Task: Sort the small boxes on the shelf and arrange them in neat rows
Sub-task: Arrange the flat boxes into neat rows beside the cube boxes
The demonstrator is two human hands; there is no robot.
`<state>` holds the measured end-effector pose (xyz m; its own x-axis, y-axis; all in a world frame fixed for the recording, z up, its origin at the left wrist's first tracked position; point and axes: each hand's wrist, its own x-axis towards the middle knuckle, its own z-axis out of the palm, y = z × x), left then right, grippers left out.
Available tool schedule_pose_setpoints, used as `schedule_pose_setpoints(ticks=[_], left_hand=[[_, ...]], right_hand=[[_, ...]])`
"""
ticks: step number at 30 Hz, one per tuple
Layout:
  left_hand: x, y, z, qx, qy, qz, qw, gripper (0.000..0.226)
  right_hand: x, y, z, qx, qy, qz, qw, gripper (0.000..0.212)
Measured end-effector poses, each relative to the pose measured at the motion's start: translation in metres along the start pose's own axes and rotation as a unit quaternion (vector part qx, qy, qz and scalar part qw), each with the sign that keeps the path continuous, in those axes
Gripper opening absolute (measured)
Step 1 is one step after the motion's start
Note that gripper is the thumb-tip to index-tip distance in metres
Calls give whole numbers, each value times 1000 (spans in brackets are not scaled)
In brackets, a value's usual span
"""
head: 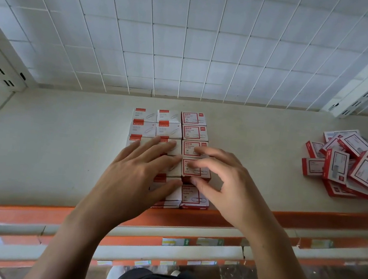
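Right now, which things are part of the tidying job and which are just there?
Part of the job:
- left hand, flat on the box rows
- right hand, grip on a red-framed box
- loose box pile
- shelf

Just there:
- wire grid back
- price labels below

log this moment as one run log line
left hand: flat on white paper-clip boxes | right hand: fingers around red-bordered box | loose red-and-white box pile: unsorted
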<state>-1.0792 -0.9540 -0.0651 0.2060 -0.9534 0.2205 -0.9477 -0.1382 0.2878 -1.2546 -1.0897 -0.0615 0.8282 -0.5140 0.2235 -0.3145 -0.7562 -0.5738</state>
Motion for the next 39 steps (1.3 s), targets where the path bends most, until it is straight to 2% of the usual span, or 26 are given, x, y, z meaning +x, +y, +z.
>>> schedule_pose_setpoints(ticks=[4, 10, 18, 21, 24, 27, 35, 39], left_hand=[[-2, 2, -1, -1, 9, -5, 1000, 52], [-4, 3, -2, -7, 29, -43, 999, 50], [0, 5, 1, -3, 16, -70, 997, 53], [4, 13, -6, -11, 36, -71, 997, 47], [6, 27, -14, -18, 72, -46, 996, 36], [10, 42, -17, -31, 74, -2, 997, 34], [35, 85, 0, -63, 31, 126, 990, 31], [44, 110, 10, -90, 15, 151, 984, 32]], right_hand=[[2, -2, -8, 2, -32, 13, 999, 30], [13, 3, -7, 8, 8, -11, 1000, 35], [23, 9, 0, 25, -10, 6, 1000, 40], [20, 10, -5, 16, -4, 6, 1000, 41], [10, 5, -12, 31, 38, 8, 999, 38], [-10, -1, -22, 20, 80, 29, 996, 35], [-68, 0, -54, -61, 167, 175, 968, 33], [-98, 4, -58, -76, 209, 235, 946, 31]])
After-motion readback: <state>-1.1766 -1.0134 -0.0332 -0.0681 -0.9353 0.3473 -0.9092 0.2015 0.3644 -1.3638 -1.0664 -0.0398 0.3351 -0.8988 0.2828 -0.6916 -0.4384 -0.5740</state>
